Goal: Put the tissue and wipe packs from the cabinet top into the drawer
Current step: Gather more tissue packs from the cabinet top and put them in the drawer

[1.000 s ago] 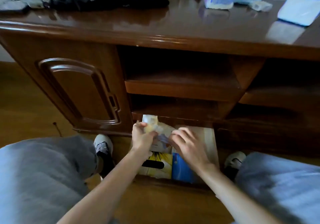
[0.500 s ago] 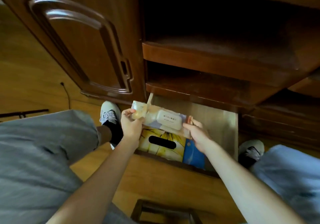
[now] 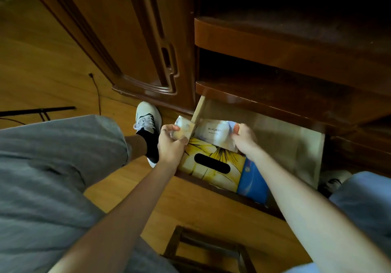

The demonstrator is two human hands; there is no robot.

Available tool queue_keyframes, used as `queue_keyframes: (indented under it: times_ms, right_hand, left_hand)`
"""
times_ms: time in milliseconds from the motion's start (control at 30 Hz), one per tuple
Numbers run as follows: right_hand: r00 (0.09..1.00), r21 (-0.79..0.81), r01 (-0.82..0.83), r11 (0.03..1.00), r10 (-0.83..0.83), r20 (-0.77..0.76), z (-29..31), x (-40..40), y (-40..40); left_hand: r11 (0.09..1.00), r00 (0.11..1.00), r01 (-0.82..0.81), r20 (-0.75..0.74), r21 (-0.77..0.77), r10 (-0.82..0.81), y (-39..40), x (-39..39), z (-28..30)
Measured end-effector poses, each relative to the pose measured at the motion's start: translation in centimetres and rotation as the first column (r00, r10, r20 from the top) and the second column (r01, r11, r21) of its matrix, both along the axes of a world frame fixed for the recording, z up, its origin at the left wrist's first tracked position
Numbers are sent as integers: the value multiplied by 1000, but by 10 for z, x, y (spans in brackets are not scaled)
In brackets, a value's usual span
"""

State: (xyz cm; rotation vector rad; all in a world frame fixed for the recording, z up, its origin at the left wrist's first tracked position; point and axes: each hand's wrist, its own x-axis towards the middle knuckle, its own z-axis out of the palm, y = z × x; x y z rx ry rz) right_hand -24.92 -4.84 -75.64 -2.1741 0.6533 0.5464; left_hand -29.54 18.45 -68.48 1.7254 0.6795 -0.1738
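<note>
Both hands are gripping one wipe pack (image 3: 213, 132) over the open drawer (image 3: 296, 145). The left hand (image 3: 171, 143) is curling its fingers around the pack's left end, which is poking out past the drawer's left wall. The right hand (image 3: 243, 138) is pinching the pack's right end, inside the drawer. The pack is sitting at the drawer's back-left, just behind the yellow tissue box (image 3: 211, 162); whether it is touching the box is hard to tell. A blue pack (image 3: 252, 181) is lying inside the drawer, right beside that box.
</note>
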Motion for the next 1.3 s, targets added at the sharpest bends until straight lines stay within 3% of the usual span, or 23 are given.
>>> queue_keyframes:
  times_ms: [133, 233, 367, 433, 500, 600, 700, 833, 1000, 1133, 1200, 1300]
  right_hand:
    - [988, -280, -144, 949, 123, -90, -12, 10, -5]
    - [951, -513, -286, 809, 305, -50, -23, 4, -7]
    - [823, -548, -526, 650, 553, -133, -35, -2, -21]
    - [802, -507, -563, 653, 581, -142, -33, -3, -30]
    - [856, -438, -480, 760, 515, -44, -30, -5, -36]
    - [961, -368, -193, 910, 251, 117, -19, -9, -49]
    - [980, -449, -167, 878, 196, 18, -12, -23, -79]
    - [967, -179, -233, 956, 207, -150, -14, -48, -101]
    - [968, -291, -250, 923, 240, -71, -10, -54, -100]
    - [994, -283, -70, 957, 91, 62, -4, -60, -100]
    - [983, -176, 68, 982, -35, 180, 1, -62, -100]
    - [949, 227, 196, 954, -243, 202, 14, -62, -98]
  left_hand:
    - [1000, 1000, -2, -6, -15, 2, -3, 0, 1]
    - [999, 999, 34, -9, -4, -34, -6, 1, 3]
    - [997, 997, 78, -21, -19, -78, -14, 0, 4]
    - [994, 994, 101, -26, -36, -102, -18, -2, 5]
    - [991, 991, 130, -12, -39, -131, -22, -3, 6]
    - [980, 980, 197, 28, 35, -198, -28, -3, 6]
    - [965, 964, 250, 75, 78, -255, -38, -5, 4]
    - [952, 952, 303, 39, 46, -305, -53, -12, 3]
    - [924, 930, 356, 49, 139, -365, -68, -14, 6]
    - [917, 918, 388, 52, 92, -394, -80, -13, 14]
    - [899, 902, 421, 53, 124, -429, -86, -12, 15]
    - [892, 894, 432, 67, 130, -443, -97, -10, 10]
